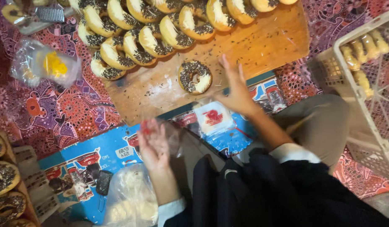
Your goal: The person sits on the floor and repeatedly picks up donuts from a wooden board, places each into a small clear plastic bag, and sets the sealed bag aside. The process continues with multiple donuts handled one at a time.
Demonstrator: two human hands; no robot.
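My right hand (235,87) hovers with fingers spread just right of a single donut (195,76) topped with chocolate sprinkles, lying on a wooden board (261,42). It holds nothing. My left hand (153,143) is lower, fingers loosely apart, touching a clear plastic wrapper (174,135) with a red print. A stack of the same clear wrappers with red marks (213,119) lies between my hands. Several sprinkled donuts (139,29) stand in overlapping rows at the board's far end.
A white plastic crate (362,80) holding donuts stands at the right. A clear bag with something yellow (47,65) lies at the left. More sprinkled donuts (5,180) sit at the lower left. A bag of pale items (131,197) rests beside my left arm.
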